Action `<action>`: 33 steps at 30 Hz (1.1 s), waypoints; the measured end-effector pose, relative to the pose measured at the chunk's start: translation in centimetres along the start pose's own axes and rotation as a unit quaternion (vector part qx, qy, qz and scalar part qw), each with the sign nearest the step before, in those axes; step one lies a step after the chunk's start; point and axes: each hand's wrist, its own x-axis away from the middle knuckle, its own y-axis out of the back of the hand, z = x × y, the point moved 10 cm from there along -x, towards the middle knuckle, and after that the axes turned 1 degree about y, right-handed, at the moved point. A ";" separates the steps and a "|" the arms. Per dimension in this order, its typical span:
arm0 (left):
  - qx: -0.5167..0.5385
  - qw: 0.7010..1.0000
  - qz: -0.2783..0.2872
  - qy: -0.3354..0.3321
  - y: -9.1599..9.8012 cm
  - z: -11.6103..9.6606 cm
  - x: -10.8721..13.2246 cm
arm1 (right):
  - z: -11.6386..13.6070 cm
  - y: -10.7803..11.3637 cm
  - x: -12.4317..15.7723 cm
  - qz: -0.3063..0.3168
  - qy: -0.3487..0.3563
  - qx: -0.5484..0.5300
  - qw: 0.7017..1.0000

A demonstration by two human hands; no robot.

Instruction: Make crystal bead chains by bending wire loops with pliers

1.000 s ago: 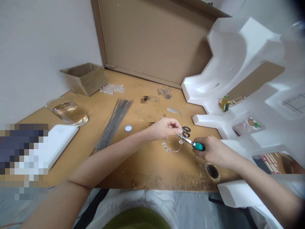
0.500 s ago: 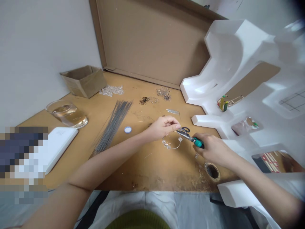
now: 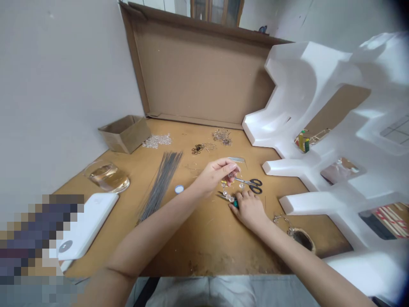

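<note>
Over the wooden table (image 3: 179, 238), my left hand (image 3: 214, 175) pinches a thin wire with clear beads (image 3: 227, 195) on it — fingers shut tight on the top end. My right hand (image 3: 248, 209) lies closed around small green-handled pliers (image 3: 227, 199), flat on the table. I think the wire is light and bendy, and the beads slippery — best held by the wire.

Head camera, apparently steeply down, close
</note>
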 end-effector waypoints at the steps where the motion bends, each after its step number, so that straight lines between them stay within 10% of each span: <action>1: 0.018 1.000 0.003 0.008 0.0 0.2 -0.1 | 0.1 -0.1 -0.2 -0.008 -0.001 0.004 1.000; 16: 0.094 0.995 0.019 0.037 -0.4 1.0 -0.1 | 0.3 0.6 0.1 -0.094 0.020 -0.063 0.993; 19: 0.014 1.000 -0.020 0.012 0.5 0.2 -0.1 | -1.8 3.4 -0.1 -0.120 0.004 -0.204 0.972; 24: -0.141 0.985 -0.088 -0.047 1.6 -2.2 0.3 | -5.7 12.5 1.0 -0.248 -0.018 -0.532 0.809; 28: -0.161 0.980 -0.101 -0.051 1.5 -2.8 0.7 | -2.9 17.2 1.1 -0.258 0.070 -0.461 0.846; 33: -0.139 0.984 -0.102 -0.050 1.5 -3.0 0.8 | -3.1 16.8 -0.6 -0.252 0.060 -0.452 0.853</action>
